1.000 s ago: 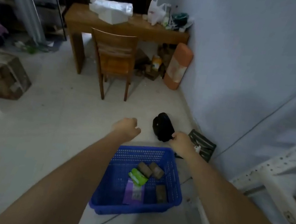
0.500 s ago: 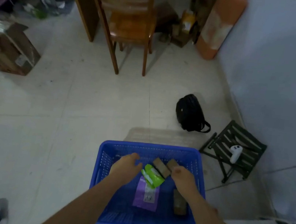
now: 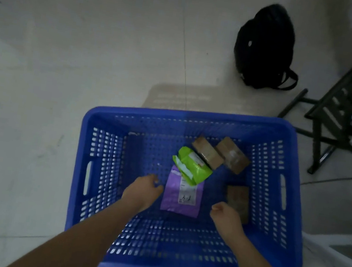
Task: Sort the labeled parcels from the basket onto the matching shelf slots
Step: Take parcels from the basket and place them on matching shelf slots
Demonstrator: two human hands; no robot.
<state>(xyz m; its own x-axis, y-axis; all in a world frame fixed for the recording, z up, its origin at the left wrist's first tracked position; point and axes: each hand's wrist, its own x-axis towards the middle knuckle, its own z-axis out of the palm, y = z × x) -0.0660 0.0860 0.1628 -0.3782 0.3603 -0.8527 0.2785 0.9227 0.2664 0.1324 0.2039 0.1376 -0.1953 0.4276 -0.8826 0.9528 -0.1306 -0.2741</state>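
So both hands had dropped from above the basket's far rim right down inside the blue basket (image 3: pixel 293 196) over the last second. Left hand (image 3: pixel 142 191) sat just left of the purple parcel (image 3: pixel 182 194), fingers loosely curled, holding nothing. Right hand (image 3: pixel 225 215) was curled too and empty, between the purple parcel and a brown parcel (image 3: pixel 237 198) (not touching either, as far as I could tell). The green parcel (image 3: pixel 193 165) overlapped the purple one's far end. Nothing sorted yet; I'd guess the first pick was coming.
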